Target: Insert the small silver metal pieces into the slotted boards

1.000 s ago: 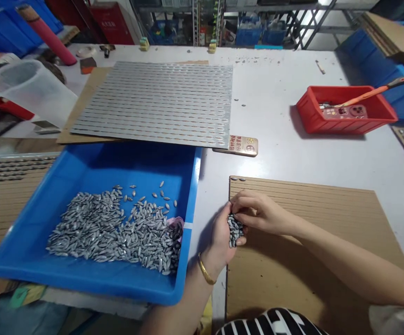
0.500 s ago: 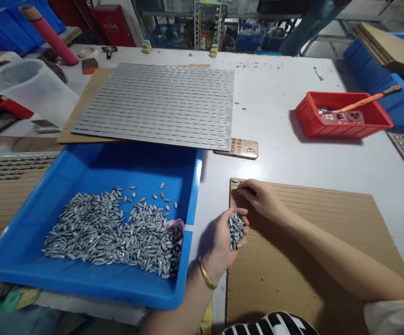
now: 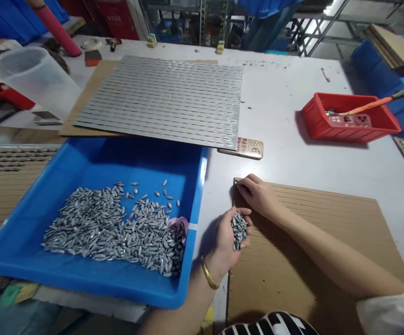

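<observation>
Near the middle, the left hand (image 3: 225, 236) was cupped palm up, fingers curled round a loose heap of small grey pieces (image 3: 239, 229); more lay in the blue tub (image 3: 114, 289) at left. They looked light, hard and slick, tapered at both ends, so likely best pinched across the thicker middle. Farther off, the right hand (image 3: 259, 194) bent over the far left corner of the grooved board (image 3: 274, 279); whether its fingertips were closed on a piece could not be told.

Left fingers (image 3: 245, 243) curled upward, right fingers (image 3: 246, 182) bunched together
</observation>
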The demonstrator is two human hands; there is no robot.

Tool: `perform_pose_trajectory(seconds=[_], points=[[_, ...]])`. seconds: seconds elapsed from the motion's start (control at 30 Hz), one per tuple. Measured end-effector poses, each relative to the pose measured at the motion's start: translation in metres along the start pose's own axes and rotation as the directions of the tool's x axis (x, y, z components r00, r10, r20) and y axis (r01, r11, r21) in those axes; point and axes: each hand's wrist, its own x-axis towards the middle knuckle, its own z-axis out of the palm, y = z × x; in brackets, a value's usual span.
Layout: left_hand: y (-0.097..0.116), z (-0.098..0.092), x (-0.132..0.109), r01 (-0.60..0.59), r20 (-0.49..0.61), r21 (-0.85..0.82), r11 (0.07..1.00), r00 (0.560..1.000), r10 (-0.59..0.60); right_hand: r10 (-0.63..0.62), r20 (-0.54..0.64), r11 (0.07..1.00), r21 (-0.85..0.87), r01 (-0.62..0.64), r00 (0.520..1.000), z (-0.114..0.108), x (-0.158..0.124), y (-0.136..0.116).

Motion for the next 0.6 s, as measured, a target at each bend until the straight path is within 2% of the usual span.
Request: perform_pose_trajectory(seconds=[0.2,0.33,0.4,0.5,0.53,0.6], points=[[-0.001,-0.002,0.001,-0.010,0.033,-0.015,1.000,0.999,0.011,0.013,0.012,1.000,0.013,-0.014,1.000,-0.005,0.002,-0.004],[-0.002,-0.002,0.003,0.001,0.031,-0.012,1.000,1.000,-0.001,-0.001,0.075,0.973,0.229,-0.016,0.997,-0.029,-0.005,-0.022],[-0.002,-0.002,0.003,-0.001,-0.002,-0.015,1.000,1.000,0.001,-0.117,0.219,0.928,0.372,0.028,0.969,-0.045,-0.009,-0.032],[-0.002,-0.001,0.004,0.000,-0.054,-0.019,1.000,0.999,-0.001,-0.269,0.401,0.889,0.453,0.066,0.875,-0.060,-0.013,-0.041],[-0.002,-0.001,0.004,0.002,-0.058,-0.018,1.000,0.998,-0.003,-0.282,0.416,0.889,0.452,0.072,0.864,-0.062,-0.014,-0.043],[-0.002,-0.001,0.004,0.002,-0.057,-0.004,1.000,0.998,-0.003,-0.281,0.388,0.891,0.446,0.088,0.878,-0.063,-0.016,-0.045]])
